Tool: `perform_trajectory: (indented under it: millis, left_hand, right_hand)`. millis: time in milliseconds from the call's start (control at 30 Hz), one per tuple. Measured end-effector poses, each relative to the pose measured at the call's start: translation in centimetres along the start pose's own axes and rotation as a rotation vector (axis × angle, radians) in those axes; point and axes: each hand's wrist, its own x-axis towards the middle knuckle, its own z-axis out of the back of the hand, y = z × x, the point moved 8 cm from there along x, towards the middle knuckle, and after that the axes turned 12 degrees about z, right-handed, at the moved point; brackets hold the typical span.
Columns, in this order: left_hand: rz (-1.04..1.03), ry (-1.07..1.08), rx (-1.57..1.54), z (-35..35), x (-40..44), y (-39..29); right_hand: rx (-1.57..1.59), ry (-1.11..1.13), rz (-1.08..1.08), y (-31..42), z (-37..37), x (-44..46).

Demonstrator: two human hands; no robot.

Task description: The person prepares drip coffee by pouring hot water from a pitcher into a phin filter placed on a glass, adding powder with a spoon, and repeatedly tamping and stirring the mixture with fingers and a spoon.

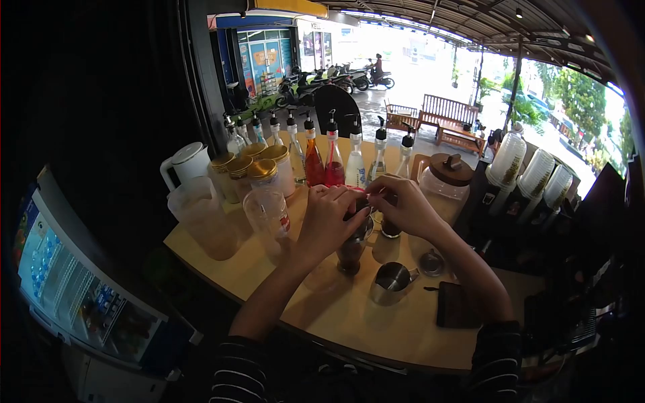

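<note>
Both of my hands meet over a tall glass of dark liquid [351, 254] on the wooden counter [322, 302]. My left hand [330, 218] has its fingers bent at the top of the glass, around something small and reddish. Beside it, my right hand [395, 201] has its fingertips pinched close to the same spot; what they hold is too small to tell. Behind my right hand another dark glass [390, 227] is partly hidden. A metal pitcher [391, 283] stands to the right, near a small round metal piece [431, 262].
Pump bottles [334, 158] line the back. Gold-lidded jars [265, 176], a white kettle [195, 163] and plastic pitchers [209, 225] stand left. At right are a brown-lidded container [445, 178], stacked cups [508, 161] and a dark cloth [459, 305]. A person sits on a motorbike outside.
</note>
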Motion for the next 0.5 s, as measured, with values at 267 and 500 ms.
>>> perform_trajectory:
  millis: [267, 500]
  left_hand:
    - [-0.172, -0.159, 0.142, -1.1, -0.6, -1.9]
    - [-0.106, -0.182, 0.112, 0.9, -0.3, -1.5]
  right_hand:
    - [0.319, -0.148, 0.036, -1.5, 0.9, -4.4]
    - [-0.046, 0.113, -0.211, -8.3, -1.4, -13.5]
